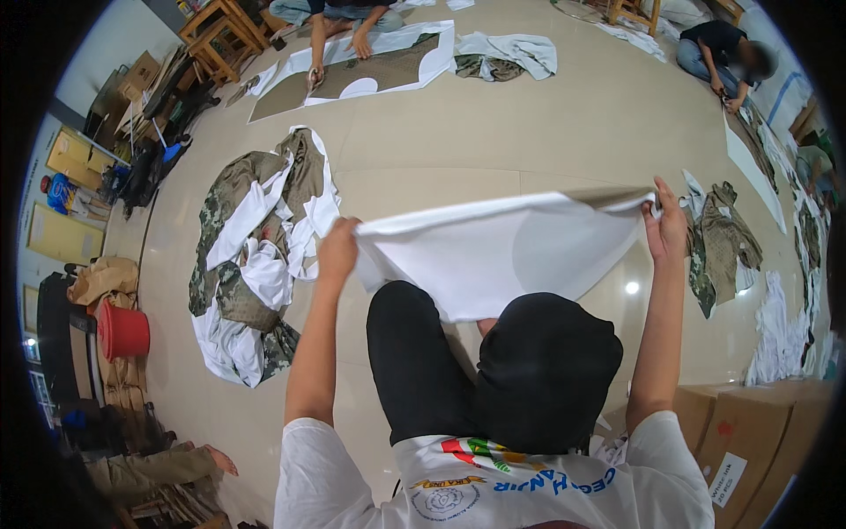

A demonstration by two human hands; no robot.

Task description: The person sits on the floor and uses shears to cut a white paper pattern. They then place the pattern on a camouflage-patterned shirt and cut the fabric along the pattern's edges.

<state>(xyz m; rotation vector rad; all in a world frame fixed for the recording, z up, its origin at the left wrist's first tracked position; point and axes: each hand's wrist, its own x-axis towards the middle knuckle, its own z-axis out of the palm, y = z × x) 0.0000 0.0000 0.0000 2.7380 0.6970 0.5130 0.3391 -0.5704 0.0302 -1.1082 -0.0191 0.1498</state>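
A large cut piece of white fabric is stretched in front of me above my knees, with a brownish patterned face showing along its far right edge. My left hand is closed on its left corner. At the opposite corner, my right hand pinches the fabric, some fingers pointing up. Between the hands the cloth hangs down toward my black-clad legs, its lower edge near my knees. A rounded, greyer shape shows on its right half. To the left of my left hand lies a heap of white and camouflage fabric pieces.
Camouflage scraps and white strips lie at the right. Cardboard boxes stand at lower right, a red bucket at left. One person cuts a printed sheet ahead; another works at far right.
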